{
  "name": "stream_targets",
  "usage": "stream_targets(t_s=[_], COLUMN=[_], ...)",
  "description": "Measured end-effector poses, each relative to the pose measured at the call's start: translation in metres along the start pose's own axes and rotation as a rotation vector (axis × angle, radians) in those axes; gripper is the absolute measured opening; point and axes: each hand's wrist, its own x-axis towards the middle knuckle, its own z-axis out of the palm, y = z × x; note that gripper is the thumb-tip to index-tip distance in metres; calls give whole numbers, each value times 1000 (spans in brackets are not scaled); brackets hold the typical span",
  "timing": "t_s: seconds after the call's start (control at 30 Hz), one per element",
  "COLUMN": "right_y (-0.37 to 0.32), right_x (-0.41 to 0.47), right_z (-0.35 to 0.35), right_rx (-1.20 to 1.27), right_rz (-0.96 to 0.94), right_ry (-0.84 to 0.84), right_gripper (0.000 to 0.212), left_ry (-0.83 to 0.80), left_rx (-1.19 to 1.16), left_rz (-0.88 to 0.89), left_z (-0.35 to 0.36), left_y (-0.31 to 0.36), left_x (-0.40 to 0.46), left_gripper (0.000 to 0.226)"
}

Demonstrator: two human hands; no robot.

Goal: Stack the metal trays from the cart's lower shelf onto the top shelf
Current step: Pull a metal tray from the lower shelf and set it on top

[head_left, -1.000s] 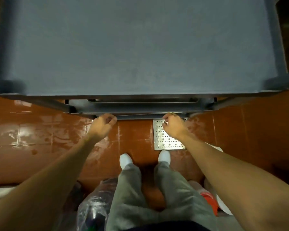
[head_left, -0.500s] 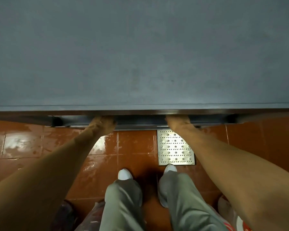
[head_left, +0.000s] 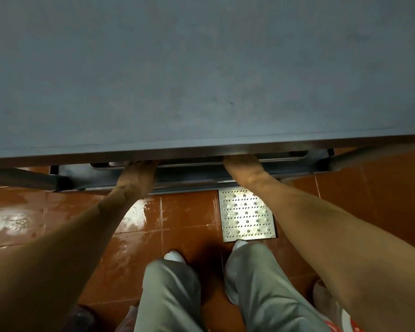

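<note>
Your view looks straight down over the cart's top shelf [head_left: 201,68], a flat blue-grey surface with faint scuffs that fills the upper half of the frame. It is bare across all of the part in view. Its near edge shows a thin bright metal lip.

Below that edge, the lower shelf [head_left: 189,180] appears only as a narrow dark strip. A metal tray [head_left: 285,156] sits on it; only its near rim is visible, a thin rounded-corner band running left to right. How many trays lie there cannot be told.

Your left hand [head_left: 135,178] reaches under the top shelf, fingers [head_left: 141,163] extended forward to the tray rim. Whether they close on it is hidden, so the left grip cannot be told. Your right hand [head_left: 243,167] reaches in further right, well apart from the left; its fingers are out of sight beneath the top shelf, so the right grip cannot be told either.

Dark tubular cart frame bars [head_left: 22,179] angle out at the left and right.

Floor [head_left: 182,219]: glossy red-brown tiles, wet-looking, with bright reflections at the left. A perforated metal drain cover [head_left: 247,215] is set into the tiles just beside your right forearm. Your white shoes [head_left: 174,256] and grey-green trousers [head_left: 168,295] stand close to the cart, the right shoe touching the drain cover's near edge. A red and white object at the lower right corner is too cropped to identify.
</note>
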Motion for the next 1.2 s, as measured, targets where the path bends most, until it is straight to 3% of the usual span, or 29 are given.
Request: stream_targets(t_s=[0.17,0.33,0.47,0.53,0.7,0.83,1.2], right_y=[6,5,5,3,-5,-1,6], right_x=[-42,-99,-136,-150,-172,-192,-274], right_z=[-28,-74,-83,-90,-108,-146,-262], right_rx=[-185,74,290,280,119,100,416], right_rz=[0,90,144,110,40,-24,-53], right_ry=[130,108,238,248,186,203,252], right_gripper=[39,27,31,24,33,21,14], left_ry=[82,-31,58,81,130,146,141], left_rx=[3,60,-2,-24,-24,-51,-30], left_rz=[-44,-36,114,129,141,139,244], left_z=[-37,-92,-115,-124,-143,-179,-321], left_y=[3,19,27,31,40,35,14], left_x=[-35,-78,-116,-137,-180,-198,-264], left_gripper=[47,24,21,18,12,19,49])
